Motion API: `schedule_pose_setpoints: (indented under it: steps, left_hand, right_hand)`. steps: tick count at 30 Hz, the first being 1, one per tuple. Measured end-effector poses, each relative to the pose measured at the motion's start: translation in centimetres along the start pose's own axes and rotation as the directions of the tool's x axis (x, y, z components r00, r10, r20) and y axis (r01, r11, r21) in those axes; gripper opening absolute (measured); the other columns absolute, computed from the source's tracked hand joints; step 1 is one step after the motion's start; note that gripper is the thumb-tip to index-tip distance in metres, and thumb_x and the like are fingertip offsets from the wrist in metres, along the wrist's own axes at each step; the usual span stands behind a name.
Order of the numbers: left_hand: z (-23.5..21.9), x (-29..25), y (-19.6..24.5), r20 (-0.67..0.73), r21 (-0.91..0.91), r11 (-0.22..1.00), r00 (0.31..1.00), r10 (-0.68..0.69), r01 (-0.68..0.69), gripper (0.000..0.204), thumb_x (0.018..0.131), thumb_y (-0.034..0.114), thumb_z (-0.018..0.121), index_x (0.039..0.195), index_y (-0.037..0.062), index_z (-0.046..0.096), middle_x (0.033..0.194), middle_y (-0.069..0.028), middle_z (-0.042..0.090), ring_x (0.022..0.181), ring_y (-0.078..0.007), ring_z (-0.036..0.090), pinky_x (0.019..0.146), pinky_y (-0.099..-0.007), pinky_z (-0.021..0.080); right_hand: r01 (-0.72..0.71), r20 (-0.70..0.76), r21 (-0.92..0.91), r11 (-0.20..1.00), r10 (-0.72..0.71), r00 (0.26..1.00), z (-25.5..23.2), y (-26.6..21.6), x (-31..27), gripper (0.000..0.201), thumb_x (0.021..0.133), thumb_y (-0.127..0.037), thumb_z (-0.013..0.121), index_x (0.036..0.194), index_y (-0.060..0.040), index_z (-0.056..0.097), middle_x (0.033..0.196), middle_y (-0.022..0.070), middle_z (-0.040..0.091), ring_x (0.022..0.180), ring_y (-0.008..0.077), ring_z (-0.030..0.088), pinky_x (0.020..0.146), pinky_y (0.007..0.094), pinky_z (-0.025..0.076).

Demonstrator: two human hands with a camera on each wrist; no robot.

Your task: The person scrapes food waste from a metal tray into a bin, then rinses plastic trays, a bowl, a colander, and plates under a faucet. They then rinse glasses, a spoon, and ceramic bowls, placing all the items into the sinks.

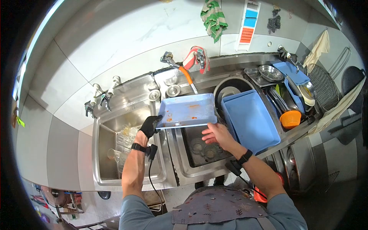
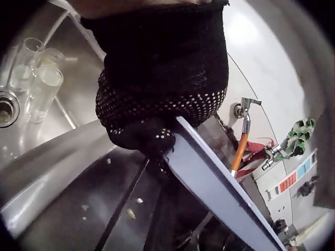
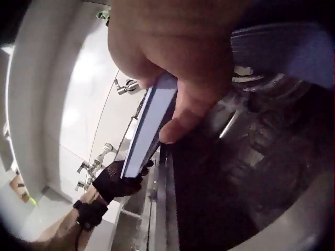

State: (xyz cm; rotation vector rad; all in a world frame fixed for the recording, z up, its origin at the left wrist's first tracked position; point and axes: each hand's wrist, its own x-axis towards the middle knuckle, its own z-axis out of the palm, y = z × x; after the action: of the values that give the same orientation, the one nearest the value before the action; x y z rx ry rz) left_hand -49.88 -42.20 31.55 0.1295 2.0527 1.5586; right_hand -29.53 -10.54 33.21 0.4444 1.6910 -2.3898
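A shallow light-blue tray (image 1: 188,110) with orange-brown food stains is held tilted over the sink. My left hand (image 1: 150,125), in a black dotted glove, grips its left end; the left wrist view shows the glove (image 2: 162,99) wrapped over the tray's edge (image 2: 209,183). At the near right corner my bare right hand (image 1: 217,135) pinches the rim, thumb on the upper side and fingers underneath. In the right wrist view those fingers (image 3: 180,123) lie along the tray wall (image 3: 149,125). Below, the right-hand sink basin (image 1: 188,153) holds water and some round dishes.
More blue trays (image 1: 253,122) are stacked at the right, beside a dark round pot (image 1: 219,90). Several glasses (image 1: 124,143) lie in the left basin (image 1: 105,165). An orange-hosed tap (image 1: 186,74) stands behind the tray. Pans, lids and an orange bowl (image 1: 290,119) crowd the far right.
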Motion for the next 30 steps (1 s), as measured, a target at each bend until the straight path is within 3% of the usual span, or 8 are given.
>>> schedule_pose_setpoints:
  steps: [2, 4, 8, 10, 13, 15, 24, 30]
  left_hand:
    - [0.1, 0.4, -0.8, -0.022, -0.133, 0.991, 1.0, 0.009, -0.012, 0.037, 0.09, 0.042, 0.071, 0.08, 0.0064, 0.068, 0.062, -0.0017, 0.057, 0.047, -0.0148, 0.051, 0.043, -0.0295, 0.039]
    - [0.4, 0.2, -1.0, -0.003, 0.096, 0.994, 0.998, 0.056, -0.055, 0.039, 0.092, 0.04, 0.069, 0.077, 0.0035, 0.068, 0.061, -0.0033, 0.057, 0.048, -0.0148, 0.053, 0.044, -0.0302, 0.041]
    - [2.2, -1.1, -1.0, 0.089, 0.192, 0.953, 0.972, 0.219, -0.232, 0.046, 0.102, 0.036, 0.055, 0.077, -0.001, 0.067, 0.058, -0.006, 0.059, 0.049, -0.0135, 0.056, 0.046, -0.0291, 0.044]
    - [3.5, -1.6, -1.3, 0.112, 0.277, 0.879, 0.922, 0.372, -0.388, 0.044, 0.101, 0.036, 0.058, 0.08, -0.0015, 0.068, 0.059, -0.0061, 0.06, 0.048, -0.0133, 0.058, 0.046, -0.0286, 0.045]
    - [5.1, -1.7, -1.1, 0.133, 0.19, 0.943, 0.959, 0.252, -0.274, 0.046, 0.1, 0.038, 0.059, 0.079, -0.0015, 0.068, 0.059, -0.0065, 0.061, 0.047, -0.0148, 0.058, 0.047, -0.0295, 0.046]
    - [6.2, -2.2, -0.2, 0.181, -0.01, 1.0, 0.984, 0.0, 0.002, 0.048, 0.099, 0.04, 0.06, 0.077, -0.0017, 0.068, 0.057, -0.0064, 0.061, 0.046, -0.0166, 0.058, 0.048, -0.0304, 0.047]
    - [7.5, -2.8, 1.6, 0.196, -0.029, 1.0, 0.981, -0.004, 0.01, 0.051, 0.098, 0.047, 0.062, 0.076, 0.0012, 0.068, 0.055, -0.0084, 0.06, 0.045, -0.0175, 0.058, 0.045, -0.0308, 0.044]
    - [8.1, -2.1, -1.4, 0.207, -0.399, 0.906, 0.976, -0.063, 0.143, 0.036, 0.096, 0.035, 0.067, 0.088, -0.0005, 0.068, 0.063, -0.0101, 0.066, 0.049, -0.0191, 0.064, 0.043, -0.0285, 0.049]
  right_hand:
    - [0.004, -0.024, 0.032, 0.999, -0.004, 1.0, 0.4, 0.1, 1.0, 0.051, 0.103, -0.039, 0.052, 0.124, 0.0081, 0.049, 0.11, 0.0223, 0.066, 0.084, 0.0264, 0.071, 0.067, 0.0338, 0.061]
    - [0.006, -0.046, 0.062, 0.998, -0.003, 0.999, 0.5, 0.2, 1.9, 0.049, 0.103, -0.036, 0.052, 0.123, 0.0079, 0.048, 0.11, 0.0219, 0.065, 0.085, 0.026, 0.071, 0.068, 0.0328, 0.061]
    - [0.053, -0.144, 0.075, 0.996, -0.042, 0.989, 0.3, 0.2, 3.5, 0.046, 0.101, -0.035, 0.055, 0.121, 0.0065, 0.049, 0.102, 0.0192, 0.066, 0.078, 0.0258, 0.071, 0.062, 0.0335, 0.061]
    - [0.085, -0.198, 0.081, 0.993, -0.068, 0.978, -0.2, -0.5, 4.0, 0.045, 0.1, -0.033, 0.057, 0.119, 0.0067, 0.049, 0.099, 0.0183, 0.065, 0.073, 0.0261, 0.072, 0.058, 0.0335, 0.061]
    - [0.067, -0.277, 0.079, 0.995, -0.042, 0.96, -1.0, -2.1, 4.3, 0.045, 0.098, -0.034, 0.059, 0.119, 0.0041, 0.049, 0.091, 0.0147, 0.064, 0.068, 0.0234, 0.071, 0.051, 0.0332, 0.058]
    - [0.07, -0.302, 0.058, 0.996, -0.049, 0.952, -1.7, -2.6, 5.0, 0.043, 0.097, -0.032, 0.059, 0.117, 0.0041, 0.05, 0.09, 0.015, 0.064, 0.067, 0.0237, 0.07, 0.051, 0.033, 0.058]
    - [0.206, -0.344, -0.026, 0.978, -0.202, 0.917, -1.7, -5.4, 5.8, 0.032, 0.09, -0.017, 0.054, 0.101, 0.0123, 0.062, 0.086, 0.02, 0.069, 0.067, 0.0274, 0.071, 0.058, 0.0355, 0.061]
    - [0.166, -0.346, -0.034, 0.986, -0.167, 0.923, -2.1, -4.7, 4.6, 0.033, 0.091, -0.016, 0.053, 0.106, 0.0123, 0.059, 0.092, 0.0194, 0.068, 0.071, 0.0272, 0.071, 0.06, 0.0354, 0.062]
